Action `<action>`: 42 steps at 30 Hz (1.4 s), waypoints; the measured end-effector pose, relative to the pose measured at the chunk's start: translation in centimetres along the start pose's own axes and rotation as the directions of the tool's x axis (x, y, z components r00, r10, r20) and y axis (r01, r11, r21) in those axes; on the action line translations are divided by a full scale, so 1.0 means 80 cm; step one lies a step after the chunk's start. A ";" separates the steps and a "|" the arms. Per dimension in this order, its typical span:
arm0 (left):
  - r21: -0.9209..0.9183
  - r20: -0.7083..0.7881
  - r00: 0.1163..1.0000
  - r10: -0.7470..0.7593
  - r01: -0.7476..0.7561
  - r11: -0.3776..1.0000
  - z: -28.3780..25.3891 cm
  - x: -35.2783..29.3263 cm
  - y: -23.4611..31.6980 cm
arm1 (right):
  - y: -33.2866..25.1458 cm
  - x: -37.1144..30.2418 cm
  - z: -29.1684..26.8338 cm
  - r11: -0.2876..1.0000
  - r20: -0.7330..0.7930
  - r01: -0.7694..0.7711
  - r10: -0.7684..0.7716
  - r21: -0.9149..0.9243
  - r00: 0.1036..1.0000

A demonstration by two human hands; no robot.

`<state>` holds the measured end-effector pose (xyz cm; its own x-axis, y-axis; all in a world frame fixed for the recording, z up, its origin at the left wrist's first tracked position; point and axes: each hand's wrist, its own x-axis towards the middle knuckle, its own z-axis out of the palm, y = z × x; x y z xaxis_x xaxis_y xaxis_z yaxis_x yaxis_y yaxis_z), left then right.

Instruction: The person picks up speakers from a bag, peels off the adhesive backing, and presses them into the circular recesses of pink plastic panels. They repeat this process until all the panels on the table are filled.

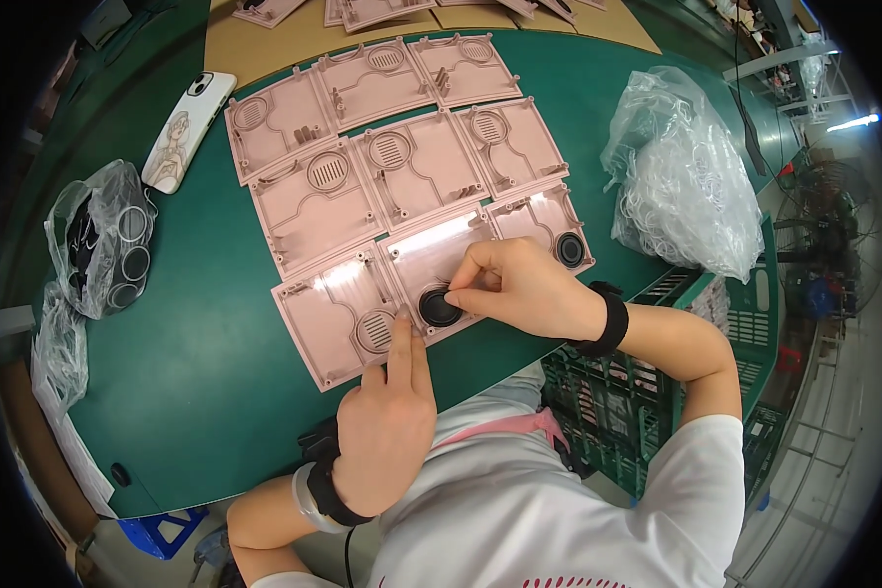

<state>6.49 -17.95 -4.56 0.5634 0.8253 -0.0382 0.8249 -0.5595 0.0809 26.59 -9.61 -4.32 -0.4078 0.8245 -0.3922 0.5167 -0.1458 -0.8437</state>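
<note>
1. At the front row's middle panel (431, 257), the disc (439, 310) sits near-left; right hand (534, 286): thumb and forefinger meet at its edge; whether they grip it, cannot tell.
2. Left hand (387, 436): two fingers extended to the panel's left wall, grasping nothing; likely a useful brace; press the disc evenly, level.
3. Panel: glossy, pink, apparently plastic; disc: black, round, ring-rimmed.

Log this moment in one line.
Right hand: fingertips at black disc on middle front pink panel | Left hand: fingers extended, left of disc | Right front panel: another black disc | Left front panel: round grille bare
</note>
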 end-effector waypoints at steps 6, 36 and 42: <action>-0.077 -0.039 0.999 -0.023 0.019 0.997 0.001 0.003 -0.002 | 0.003 -0.002 0.001 0.951 -0.096 0.207 -0.234 -0.229 0.968; -0.872 -0.239 0.928 -0.286 -0.075 0.484 -0.020 0.037 -0.018 | -0.049 -0.020 -0.005 0.908 0.282 -0.038 -0.089 0.417 0.955; -0.977 -0.096 0.882 -0.462 0.005 0.212 -0.025 0.036 -0.023 | -0.048 -0.019 -0.017 0.930 0.241 -0.057 -0.035 0.364 0.970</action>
<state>6.50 -14.35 -2.79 0.1116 0.9935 0.0245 0.1327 -0.0393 0.9904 26.24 -9.56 0.02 -0.5952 0.6727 -0.4395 0.2296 -0.3817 -0.8953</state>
